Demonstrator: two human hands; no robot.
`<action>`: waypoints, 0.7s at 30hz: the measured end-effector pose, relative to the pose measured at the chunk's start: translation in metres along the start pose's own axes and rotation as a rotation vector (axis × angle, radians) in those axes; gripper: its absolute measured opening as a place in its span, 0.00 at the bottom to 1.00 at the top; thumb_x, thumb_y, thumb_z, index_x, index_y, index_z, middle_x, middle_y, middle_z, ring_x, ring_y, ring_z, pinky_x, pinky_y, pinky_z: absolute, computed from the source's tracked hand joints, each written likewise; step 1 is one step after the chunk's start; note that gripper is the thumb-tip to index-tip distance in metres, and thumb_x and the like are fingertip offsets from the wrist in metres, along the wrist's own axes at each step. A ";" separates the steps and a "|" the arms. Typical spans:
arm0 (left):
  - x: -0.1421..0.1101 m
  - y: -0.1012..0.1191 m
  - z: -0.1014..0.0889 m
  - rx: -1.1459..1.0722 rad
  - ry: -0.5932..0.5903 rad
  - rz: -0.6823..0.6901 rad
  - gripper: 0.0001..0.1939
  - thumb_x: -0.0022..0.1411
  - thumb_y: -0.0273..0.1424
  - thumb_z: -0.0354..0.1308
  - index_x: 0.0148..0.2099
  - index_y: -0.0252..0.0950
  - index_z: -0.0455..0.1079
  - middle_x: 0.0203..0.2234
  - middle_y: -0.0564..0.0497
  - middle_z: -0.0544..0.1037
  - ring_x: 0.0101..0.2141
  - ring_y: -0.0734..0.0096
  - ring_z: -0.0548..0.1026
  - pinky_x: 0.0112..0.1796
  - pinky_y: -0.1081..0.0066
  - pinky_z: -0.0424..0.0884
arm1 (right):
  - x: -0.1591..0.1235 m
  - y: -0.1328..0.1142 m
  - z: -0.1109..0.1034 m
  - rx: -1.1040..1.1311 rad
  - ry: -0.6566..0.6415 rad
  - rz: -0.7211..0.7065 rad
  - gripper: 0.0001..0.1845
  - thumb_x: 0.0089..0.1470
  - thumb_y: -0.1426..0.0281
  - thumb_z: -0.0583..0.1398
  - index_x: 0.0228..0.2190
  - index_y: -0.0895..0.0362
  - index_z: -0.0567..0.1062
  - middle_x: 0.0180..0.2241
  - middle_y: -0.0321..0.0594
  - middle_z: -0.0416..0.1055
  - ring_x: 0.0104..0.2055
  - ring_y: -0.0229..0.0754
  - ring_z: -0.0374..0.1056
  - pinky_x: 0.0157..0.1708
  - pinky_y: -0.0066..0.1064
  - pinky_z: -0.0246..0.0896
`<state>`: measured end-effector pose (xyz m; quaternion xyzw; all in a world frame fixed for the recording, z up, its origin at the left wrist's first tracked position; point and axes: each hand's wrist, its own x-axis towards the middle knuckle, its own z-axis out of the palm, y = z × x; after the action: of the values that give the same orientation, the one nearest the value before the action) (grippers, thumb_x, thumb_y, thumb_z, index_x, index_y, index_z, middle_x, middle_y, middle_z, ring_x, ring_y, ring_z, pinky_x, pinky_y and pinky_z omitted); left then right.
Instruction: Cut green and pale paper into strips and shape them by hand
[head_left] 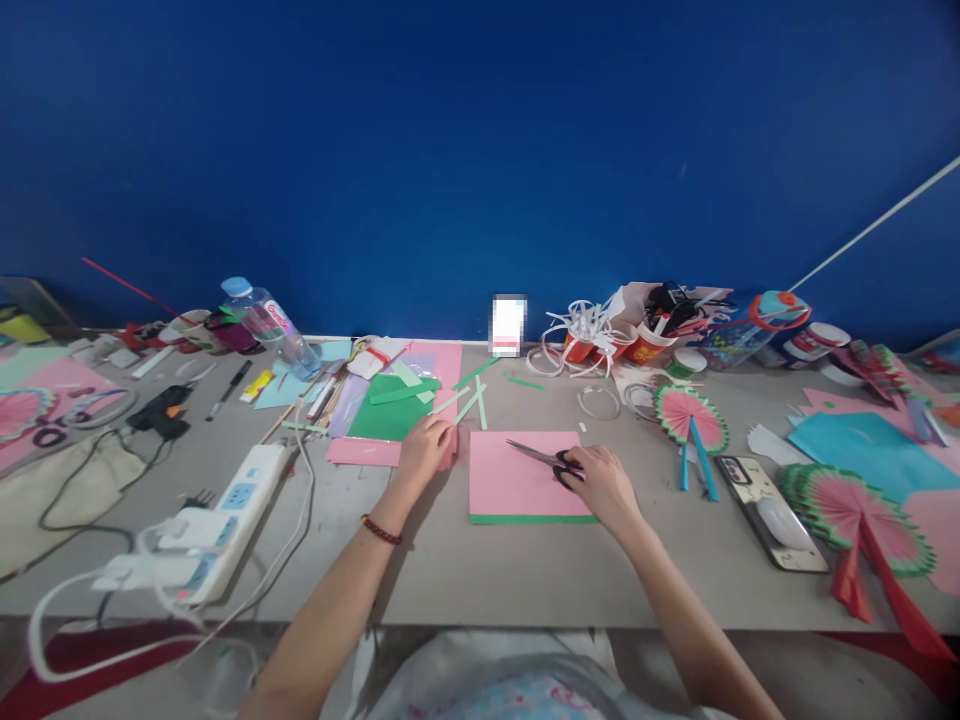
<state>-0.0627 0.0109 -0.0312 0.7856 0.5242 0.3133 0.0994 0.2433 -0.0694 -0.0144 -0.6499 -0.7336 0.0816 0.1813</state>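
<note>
A pink sheet of paper (517,490) with a green strip along its near edge lies flat in front of me. My right hand (604,482) rests at its right side, fingers on the black handles of a pair of scissors (531,452). The blades lie over the sheet and point to the left. Left of the sheet, my left hand (429,446) has its fingers drawn together at the near ends of several pale green paper strips (472,402). What its fingertips hold, if anything, is too small to make out. Green paper (386,415) lies on pink sheets beyond that hand.
A white power strip (244,510) with cables and a tilted water bottle (274,325) are on the left. Red cups (651,345) with paper strips stand at the back. To the right lie paper fans (855,515), a phone (757,500) and a white mouse (782,522).
</note>
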 end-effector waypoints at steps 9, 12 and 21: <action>0.001 0.006 -0.015 -0.218 0.263 -0.200 0.07 0.63 0.32 0.47 0.38 0.37 0.65 0.34 0.47 0.72 0.33 0.70 0.71 0.28 0.75 0.67 | 0.032 0.000 0.002 -0.077 -0.020 -0.029 0.05 0.48 0.73 0.62 0.32 0.55 0.73 0.31 0.39 0.75 0.36 0.45 0.66 0.34 0.32 0.53; 0.001 0.008 -0.018 -0.270 0.317 -0.231 0.07 0.63 0.34 0.48 0.38 0.38 0.65 0.34 0.47 0.72 0.34 0.69 0.72 0.29 0.75 0.68 | 0.045 0.000 0.004 -0.051 -0.013 -0.004 0.05 0.49 0.72 0.62 0.32 0.55 0.74 0.31 0.39 0.76 0.36 0.45 0.66 0.34 0.32 0.54; 0.003 0.013 -0.022 -0.298 0.360 -0.142 0.10 0.59 0.38 0.54 0.32 0.38 0.69 0.31 0.48 0.76 0.28 0.73 0.71 0.29 0.73 0.68 | 0.068 -0.006 0.014 -0.104 0.156 -0.013 0.05 0.50 0.68 0.62 0.26 0.54 0.78 0.30 0.42 0.75 0.39 0.47 0.65 0.37 0.35 0.55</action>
<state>-0.0657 0.0039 -0.0066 0.6550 0.5352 0.5144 0.1411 0.2264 -0.0015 -0.0141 -0.6581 -0.7247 -0.0087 0.2042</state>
